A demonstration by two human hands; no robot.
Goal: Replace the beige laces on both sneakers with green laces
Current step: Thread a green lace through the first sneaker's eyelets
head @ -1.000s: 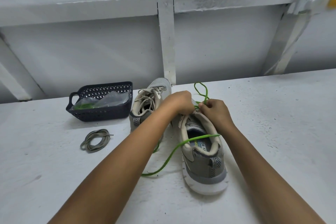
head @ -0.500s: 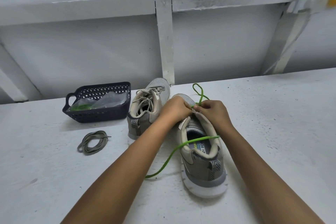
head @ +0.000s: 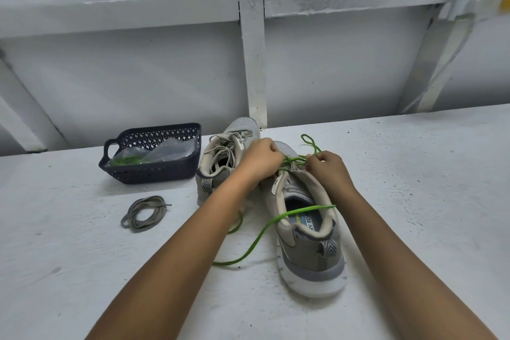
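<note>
Moved since half a second ago: both hands drawn slightly apart, green strands now showing between them
- Surface [head: 414,174]: white, carries every item
- Near sneaker [head: 309,251]: heel toward the person, eyelets within easy reach; beige lace out, relacing under way
- Far sneaker [head: 242,125]: just beside it on the left, beige laces in place; likely second in turn
- Basket [head: 154,171]: dark, keeps supplies clear of the work
- Left hand [head: 259,159]: fingers clenched on the lace
- Right hand [head: 327,167]: fingers pinching the opposite strand, apparently snugging a crossing
- Green lace [head: 265,229]: threaded near the toe, loose tail trailing across the opening onto the surface
- Beige lace [head: 143,214]: coiled, set aside
- Spare green lace [head: 124,160]: bagged, in the basket
</note>
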